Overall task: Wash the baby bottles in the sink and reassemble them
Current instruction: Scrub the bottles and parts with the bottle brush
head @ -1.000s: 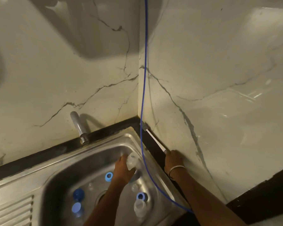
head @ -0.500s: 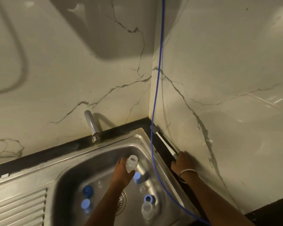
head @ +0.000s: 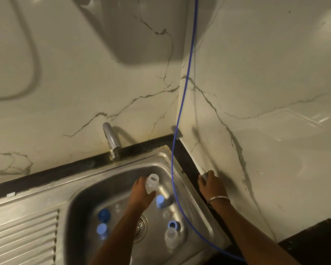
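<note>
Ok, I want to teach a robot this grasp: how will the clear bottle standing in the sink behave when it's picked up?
The clear bottle looks like thin empty plastic, so probably light and fairly stiff. It stands upright on the steel sink floor, whose sheen hints at wetness, so it may slip in a loose grip. Tall and narrow, it would likely tip if nudged, then roll towards the drain.

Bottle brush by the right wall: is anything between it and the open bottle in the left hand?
Yes: the blue hose hangs between the bottle brush, gripped by the right hand, and the bottle in the left hand.
</note>
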{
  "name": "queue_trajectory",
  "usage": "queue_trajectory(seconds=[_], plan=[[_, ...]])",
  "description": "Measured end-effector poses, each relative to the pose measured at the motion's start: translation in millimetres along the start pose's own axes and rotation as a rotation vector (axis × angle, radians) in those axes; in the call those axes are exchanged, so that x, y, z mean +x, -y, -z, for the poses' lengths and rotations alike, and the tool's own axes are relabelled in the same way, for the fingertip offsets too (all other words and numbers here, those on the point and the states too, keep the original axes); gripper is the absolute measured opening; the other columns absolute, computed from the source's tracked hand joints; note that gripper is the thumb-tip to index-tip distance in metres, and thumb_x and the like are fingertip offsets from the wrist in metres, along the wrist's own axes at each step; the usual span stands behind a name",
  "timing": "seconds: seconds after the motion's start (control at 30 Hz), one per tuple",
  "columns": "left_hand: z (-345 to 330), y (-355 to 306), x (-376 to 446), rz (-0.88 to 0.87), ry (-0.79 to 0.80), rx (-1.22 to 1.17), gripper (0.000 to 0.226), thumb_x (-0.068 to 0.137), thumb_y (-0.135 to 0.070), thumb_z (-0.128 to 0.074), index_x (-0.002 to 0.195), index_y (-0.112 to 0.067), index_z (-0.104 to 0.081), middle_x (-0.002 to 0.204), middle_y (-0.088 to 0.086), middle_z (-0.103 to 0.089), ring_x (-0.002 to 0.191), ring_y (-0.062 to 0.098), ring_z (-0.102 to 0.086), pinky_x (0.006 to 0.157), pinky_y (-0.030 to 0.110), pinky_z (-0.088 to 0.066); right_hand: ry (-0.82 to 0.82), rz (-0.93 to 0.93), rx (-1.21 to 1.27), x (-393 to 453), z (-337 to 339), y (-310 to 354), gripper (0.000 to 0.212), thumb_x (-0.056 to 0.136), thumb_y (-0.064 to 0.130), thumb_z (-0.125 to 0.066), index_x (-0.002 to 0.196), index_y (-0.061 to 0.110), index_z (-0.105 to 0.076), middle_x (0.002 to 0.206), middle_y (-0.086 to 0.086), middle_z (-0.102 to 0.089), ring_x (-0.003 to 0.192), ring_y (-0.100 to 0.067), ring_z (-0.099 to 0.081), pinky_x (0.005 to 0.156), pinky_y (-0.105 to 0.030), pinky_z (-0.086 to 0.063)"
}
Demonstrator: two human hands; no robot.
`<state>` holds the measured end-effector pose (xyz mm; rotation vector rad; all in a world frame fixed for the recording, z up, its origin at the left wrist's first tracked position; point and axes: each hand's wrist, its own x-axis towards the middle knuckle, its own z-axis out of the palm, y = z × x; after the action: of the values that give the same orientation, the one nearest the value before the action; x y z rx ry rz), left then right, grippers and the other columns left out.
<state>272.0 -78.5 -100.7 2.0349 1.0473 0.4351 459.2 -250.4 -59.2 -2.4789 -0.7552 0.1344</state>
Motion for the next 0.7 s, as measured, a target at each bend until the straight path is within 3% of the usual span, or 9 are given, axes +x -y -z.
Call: queue_trajectory(seconds=[0.17, 0.33, 0.5, 0.6, 0.7], plan=[[5, 9, -4, 0.022, -0.021, 0.006, 0.055, 0.075, -0.015, -0.078, 0.123, -0.007, -0.051, 0.123, 0.013, -0.056, 0.111, 0.029, -0.054, 0.087, 0.029, -0.042, -0.003, -0.088, -0.009, -5, -5, -2, 0.027, 0.095, 0.022, -0.051, 0.113, 0.002, -0.050, 0.098, -0.021, -0.065, 0.089, -0.035, -0.064, 0.071, -0.036, -0.051], [7, 11, -7, 0.043, -0.030, -0.002, 0.057, 0.075, -0.015, -0.078, 0.124, -0.007, -0.050, 0.123, 0.013, -0.054, 0.111, 0.029, -0.053, 0.088, 0.030, -0.043, -0.007, -0.075, 0.055, -9, -6, -1, 0.027, 0.097, 0.022, -0.049, 0.118, 0.003, -0.047, 0.098, -0.019, -0.064, 0.088, -0.033, -0.065, 0.065, -0.028, -0.047], [10, 10, -9, 0.056, -0.054, -0.030, 0.060, 0.072, -0.013, -0.079, 0.123, -0.008, -0.049, 0.124, 0.010, -0.050, 0.109, 0.027, -0.053, 0.086, 0.030, -0.043, 0.027, 0.136, 0.199, -12, -4, 3, 0.026, 0.097, 0.024, -0.049, 0.115, 0.005, -0.049, 0.094, -0.010, -0.060, 0.087, -0.028, -0.065, 0.068, -0.028, -0.050], [16, 14, -12, 0.064, -0.083, -0.041, 0.062, 0.067, -0.012, -0.081, 0.121, -0.010, -0.049, 0.121, 0.007, -0.048, 0.108, 0.027, -0.052, 0.086, 0.034, -0.046, 0.098, 0.275, 0.059, -13, -4, 1, 0.035, 0.098, 0.018, -0.048, 0.131, 0.010, -0.049, 0.117, -0.010, -0.059, 0.109, -0.026, -0.059, 0.090, -0.039, -0.050], [26, 19, -15, 0.069, -0.102, -0.024, 0.069, 0.067, -0.015, -0.083, 0.126, -0.013, -0.048, 0.125, 0.006, -0.043, 0.113, 0.026, -0.049, 0.093, 0.040, -0.049, 0.158, 0.420, -0.188, -11, -5, 2, 0.038, 0.096, 0.019, -0.048, 0.133, 0.019, -0.050, 0.118, -0.007, -0.058, 0.107, -0.026, -0.057, 0.089, -0.041, -0.046]])
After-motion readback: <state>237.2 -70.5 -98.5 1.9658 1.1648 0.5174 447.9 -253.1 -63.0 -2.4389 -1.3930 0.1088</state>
